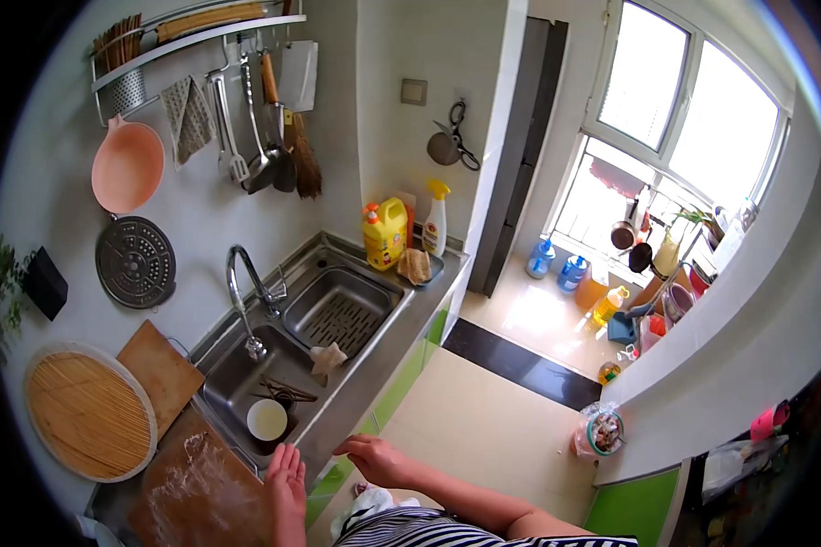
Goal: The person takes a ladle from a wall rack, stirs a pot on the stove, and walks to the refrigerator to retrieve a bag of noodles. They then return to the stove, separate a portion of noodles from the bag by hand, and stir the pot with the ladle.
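Note:
My left hand [285, 470] is near the front edge of the steel sink, palm up with its fingers stretched out and nothing in it. To its right, my right hand [375, 459] hovers by the counter edge, fingers bent; whether it holds anything is hidden. A white bowl [266, 419] lies in the nearer basin [233, 383], beside some brown sticks [287, 392]. A crumpled cloth [327, 359] hangs over the divider between the basins. Left of my left hand, a brown board [201, 488] has white powder smeared on it.
A curved faucet [237, 283] rises behind the basins. A yellow bottle [385, 234] and a spray bottle [435, 217] stand at the far corner. A round wooden board [91, 410] leans on the wall. On the floor to the right is a waste bin [604, 431].

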Demonstrator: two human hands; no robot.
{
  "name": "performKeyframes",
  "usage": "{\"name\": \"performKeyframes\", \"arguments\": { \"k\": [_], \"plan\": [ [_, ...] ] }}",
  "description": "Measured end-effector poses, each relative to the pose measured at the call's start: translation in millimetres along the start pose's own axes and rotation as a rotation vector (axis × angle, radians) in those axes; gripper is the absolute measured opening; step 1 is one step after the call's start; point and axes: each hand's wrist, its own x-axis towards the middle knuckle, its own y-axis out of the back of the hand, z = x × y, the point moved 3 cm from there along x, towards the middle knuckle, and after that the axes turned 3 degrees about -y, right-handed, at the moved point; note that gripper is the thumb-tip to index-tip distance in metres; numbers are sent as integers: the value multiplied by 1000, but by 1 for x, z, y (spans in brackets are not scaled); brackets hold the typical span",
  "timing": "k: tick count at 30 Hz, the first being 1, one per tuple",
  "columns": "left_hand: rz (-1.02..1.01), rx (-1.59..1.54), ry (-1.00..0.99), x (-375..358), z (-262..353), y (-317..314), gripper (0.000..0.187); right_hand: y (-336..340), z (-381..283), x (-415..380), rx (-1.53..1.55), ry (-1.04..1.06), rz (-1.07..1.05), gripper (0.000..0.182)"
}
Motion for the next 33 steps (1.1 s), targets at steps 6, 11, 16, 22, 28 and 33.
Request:
{"name": "performKeyframes", "arguments": {
  "k": [6,11,16,22,28,33],
  "plan": [
    [-170,-396,93,78,14,-30,53,-14,-29,98,43,271,-71,47],
    [-201,-288,-133,78,76,-74,69,-61,14,137,-277,497,-346,59],
    [-89,-17,-298,97,98,-22,60,-19,77,200,-275,322,-121,57],
    [142,-411,-210,88,40,39,40,123,57,333,-136,452,356,26],
    [-238,-717,-193,96,15,6,29,244,-26,455,-107,678,600,23],
    [502,-476,-173,91,41,-64,22,289,-89,535,-181,728,699,28]
  ]
}}
